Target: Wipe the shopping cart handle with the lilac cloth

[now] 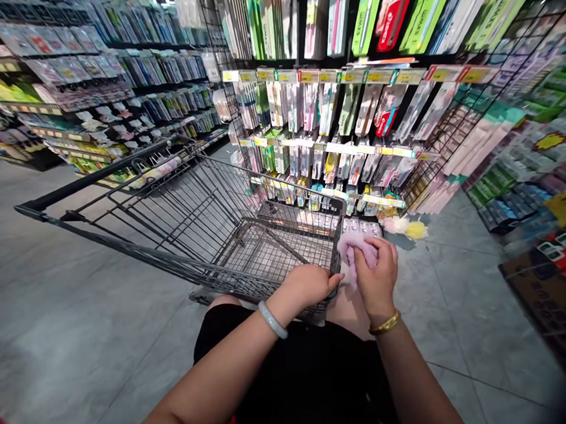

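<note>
My right hand [378, 273] is closed around a bunched, fluffy lilac cloth [351, 246], pinching it between thumb and fingers just outside the cart's corner. Beside it, my left hand [307, 285] lies over the near corner of a dark grey wire shopping cart [205, 274]. Its fingers curl down round the wire edge, their tips hidden, while the thumb points toward the cloth. The cart stands in front of my knees, and its wire basket holds nothing that I can make out.
A rack of packaged toothbrushes [322, 105] rises just beyond the cart. More stocked shelves [142, 66] line the left. On the right are stacked packs [543, 159] and a dark carton [538, 301] on the floor. Pale and yellow fluffy items [415, 230] hang low by the rack.
</note>
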`<state>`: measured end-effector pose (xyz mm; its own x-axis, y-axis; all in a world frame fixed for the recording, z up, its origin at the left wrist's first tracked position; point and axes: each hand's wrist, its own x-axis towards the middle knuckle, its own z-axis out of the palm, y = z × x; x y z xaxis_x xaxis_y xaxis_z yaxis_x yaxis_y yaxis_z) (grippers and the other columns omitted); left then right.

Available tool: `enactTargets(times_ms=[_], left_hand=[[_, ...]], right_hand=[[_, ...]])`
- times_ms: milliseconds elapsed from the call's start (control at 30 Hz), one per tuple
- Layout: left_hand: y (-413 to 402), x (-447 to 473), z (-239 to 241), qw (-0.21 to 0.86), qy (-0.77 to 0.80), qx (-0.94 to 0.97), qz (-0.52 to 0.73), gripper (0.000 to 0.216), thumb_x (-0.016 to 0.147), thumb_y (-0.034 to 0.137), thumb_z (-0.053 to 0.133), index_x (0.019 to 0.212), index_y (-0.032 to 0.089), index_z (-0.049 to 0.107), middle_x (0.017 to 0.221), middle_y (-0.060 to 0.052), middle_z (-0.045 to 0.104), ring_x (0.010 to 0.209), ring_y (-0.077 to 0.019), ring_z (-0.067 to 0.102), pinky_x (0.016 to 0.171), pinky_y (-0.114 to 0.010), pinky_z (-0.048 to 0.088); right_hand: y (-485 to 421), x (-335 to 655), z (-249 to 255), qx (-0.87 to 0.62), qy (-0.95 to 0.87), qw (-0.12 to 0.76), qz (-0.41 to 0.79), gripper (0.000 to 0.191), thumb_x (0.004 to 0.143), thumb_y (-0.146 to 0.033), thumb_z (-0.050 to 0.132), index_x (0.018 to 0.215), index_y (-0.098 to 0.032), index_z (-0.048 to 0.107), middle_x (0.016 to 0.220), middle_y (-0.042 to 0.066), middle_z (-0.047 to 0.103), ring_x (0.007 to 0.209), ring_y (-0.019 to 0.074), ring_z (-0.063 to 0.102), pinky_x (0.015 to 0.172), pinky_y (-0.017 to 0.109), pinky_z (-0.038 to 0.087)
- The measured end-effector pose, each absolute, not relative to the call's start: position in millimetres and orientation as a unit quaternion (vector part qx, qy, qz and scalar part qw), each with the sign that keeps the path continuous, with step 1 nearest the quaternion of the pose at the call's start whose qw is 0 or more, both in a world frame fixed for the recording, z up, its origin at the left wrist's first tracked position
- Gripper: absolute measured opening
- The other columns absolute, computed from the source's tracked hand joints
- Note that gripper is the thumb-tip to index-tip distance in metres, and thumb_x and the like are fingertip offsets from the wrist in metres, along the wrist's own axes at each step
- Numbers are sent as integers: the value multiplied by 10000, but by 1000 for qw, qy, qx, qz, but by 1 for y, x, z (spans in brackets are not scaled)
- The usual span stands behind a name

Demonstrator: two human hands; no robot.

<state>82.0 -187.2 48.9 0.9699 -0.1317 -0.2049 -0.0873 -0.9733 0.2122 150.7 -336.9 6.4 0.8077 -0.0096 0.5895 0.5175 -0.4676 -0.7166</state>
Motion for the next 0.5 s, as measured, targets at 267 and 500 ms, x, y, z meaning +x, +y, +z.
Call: enactTargets(times_ms=[267, 500], left_hand=[[-185, 82, 42, 110, -55, 988, -97, 705, 938, 613, 169, 941, 170, 717, 874, -126, 728, 844, -287, 686, 738, -385, 513], [-188, 82, 43, 129, -53, 984, -115, 713, 940, 615, 142, 948, 187, 713, 925, -113, 727, 885, -269, 673, 782, -381, 505]], right_hand=[[-325, 143, -67, -814, -108, 563, -96, 176, 748, -310, 571, 875, -205, 632, 887, 53, 618, 885, 235, 552, 847, 413, 467], [-326, 140, -16, -731, -102, 660, -142, 452, 751, -336, 686, 1172, -227, 563, 1199, 34, 567, 1150, 201, 512, 1035, 374, 377]])
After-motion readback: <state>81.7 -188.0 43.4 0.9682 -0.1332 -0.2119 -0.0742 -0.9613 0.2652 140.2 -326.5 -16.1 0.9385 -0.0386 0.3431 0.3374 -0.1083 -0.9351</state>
